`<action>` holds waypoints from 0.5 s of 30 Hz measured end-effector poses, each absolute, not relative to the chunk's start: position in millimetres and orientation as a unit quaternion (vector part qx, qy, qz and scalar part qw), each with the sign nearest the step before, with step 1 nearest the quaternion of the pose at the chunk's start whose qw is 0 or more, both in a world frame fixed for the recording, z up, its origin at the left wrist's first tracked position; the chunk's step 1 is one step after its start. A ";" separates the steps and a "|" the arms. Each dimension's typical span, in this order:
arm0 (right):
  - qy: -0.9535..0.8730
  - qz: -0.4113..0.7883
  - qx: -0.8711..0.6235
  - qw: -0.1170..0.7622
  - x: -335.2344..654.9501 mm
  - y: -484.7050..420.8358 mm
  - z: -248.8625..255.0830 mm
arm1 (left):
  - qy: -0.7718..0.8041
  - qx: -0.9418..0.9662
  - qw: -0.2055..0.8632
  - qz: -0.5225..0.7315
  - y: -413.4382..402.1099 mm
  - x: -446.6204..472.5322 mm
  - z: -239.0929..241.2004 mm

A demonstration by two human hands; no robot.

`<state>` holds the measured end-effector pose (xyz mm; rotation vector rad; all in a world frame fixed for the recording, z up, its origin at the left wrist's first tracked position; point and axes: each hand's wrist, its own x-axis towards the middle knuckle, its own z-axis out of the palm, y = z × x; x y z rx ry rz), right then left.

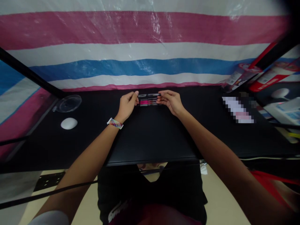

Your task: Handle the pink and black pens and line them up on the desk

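Observation:
Several pens lie side by side between my two hands, near the far side of the black table [153, 134]. The farthest is a black pen [146, 95] with a clear barrel; closer to me are pink pens [145, 102] with clear, dark-tipped ends. My left hand [127, 104], with a woven colourful band on its wrist, has thumb and fingers closed at the pens' left ends. At their right ends, the fingertips of my right hand [172, 101] pinch them. Whether the pens touch the table or are lifted slightly, I cannot tell.
On the left are a round clear lid [69, 103] and a white egg-shaped object [69, 123]. A clear tub with a red rim [243, 75] stands at the back right, near a blurred-out card [237, 110]. Behind the table hangs a striped plastic sheet [140, 67].

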<state>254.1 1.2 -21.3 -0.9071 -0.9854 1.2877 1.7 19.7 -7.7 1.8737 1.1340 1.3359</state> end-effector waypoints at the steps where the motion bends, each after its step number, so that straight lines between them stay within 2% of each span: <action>1: -0.426 0.553 -0.392 0.599 254.4 1.1 -20.8 | 0.427 0.701 0.280 0.497 19.5 1.4 -7.6; 15: -0.426 0.438 -0.471 0.636 260.6 7.9 -23.5 | 0.412 0.648 0.314 0.558 35.1 -5.3 -19.8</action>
